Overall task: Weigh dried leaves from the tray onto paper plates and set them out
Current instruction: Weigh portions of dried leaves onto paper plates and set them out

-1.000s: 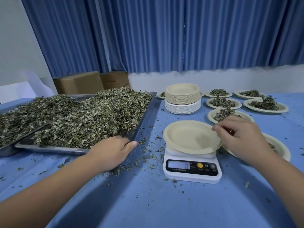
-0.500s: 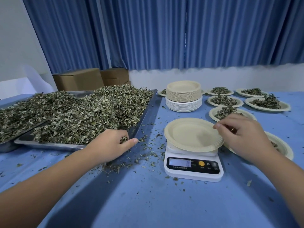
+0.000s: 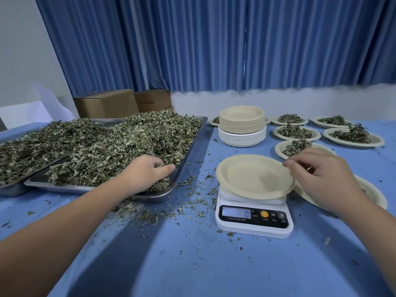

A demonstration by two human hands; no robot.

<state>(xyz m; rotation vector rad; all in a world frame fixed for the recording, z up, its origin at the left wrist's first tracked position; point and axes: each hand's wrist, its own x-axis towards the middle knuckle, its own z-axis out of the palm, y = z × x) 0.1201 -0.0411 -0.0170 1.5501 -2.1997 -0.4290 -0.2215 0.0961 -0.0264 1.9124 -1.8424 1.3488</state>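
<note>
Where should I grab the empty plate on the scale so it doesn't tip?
Probably pinch the paper plate by its raised rim from the right, thumb on top. The rim overhangs the scale there, leaving room beneath, and the right hand is beside it.

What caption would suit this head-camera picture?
Left hand grabs dried leaves in tray; right hand touches empty paper plate on scale.

a: is it bright?
b: yes, soft and even. a thin line of daylight shows between the curtains [image 3: 192, 50].
a: shadows?
b: pale, fuzzy streaks fan out across the worktop [image 3: 192, 264]. the edges bend, and the small print on the scale [image 3: 254, 219] is blurry.
</note>
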